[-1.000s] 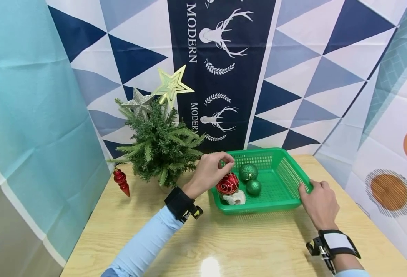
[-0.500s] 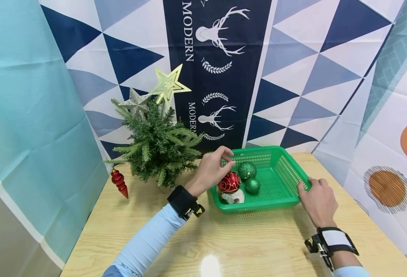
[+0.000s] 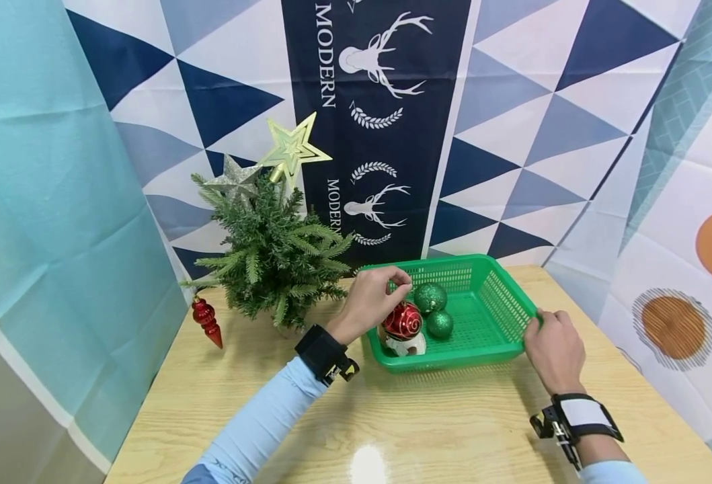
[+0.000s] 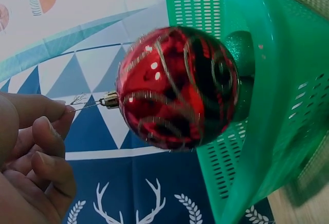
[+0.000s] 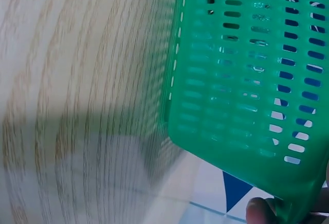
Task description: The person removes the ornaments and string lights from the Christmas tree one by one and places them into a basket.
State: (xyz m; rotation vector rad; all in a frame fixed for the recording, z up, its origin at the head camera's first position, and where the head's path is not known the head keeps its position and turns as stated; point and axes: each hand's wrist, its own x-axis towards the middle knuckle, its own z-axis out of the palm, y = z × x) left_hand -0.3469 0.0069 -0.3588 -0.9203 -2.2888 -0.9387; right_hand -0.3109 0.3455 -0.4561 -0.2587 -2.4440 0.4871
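Observation:
My left hand [image 3: 372, 299] pinches the thin hanging string of a red Christmas ball [image 4: 177, 88] between thumb and forefinger. Gold swirls cover the ball, and a gold cap [image 4: 109, 99] tops it. It hangs over the left end of a green plastic basket [image 3: 452, 361]. Below it in the basket lies a white object [image 3: 413, 345], partly hidden by the ball. Two glittery green balls, a larger one [image 3: 430, 296] and a smaller one [image 3: 440, 324], rest beside it. My right hand [image 3: 554, 351] grips the basket's right rim, with fingertips [image 5: 260, 211] showing at the corner.
Left of the basket stands a small artificial Christmas tree [image 3: 273, 259], with a gold star [image 3: 293, 148] and a silver star [image 3: 234, 177] at its top. A red drop ornament [image 3: 207, 321] hangs from a low left branch. Patterned cloth [image 3: 513, 101] closes off the wooden table [image 3: 307, 417] behind.
The red ball has turned on its string, so a swirl now faces the head camera. The head view has shifted slightly. Both hands keep their holds.

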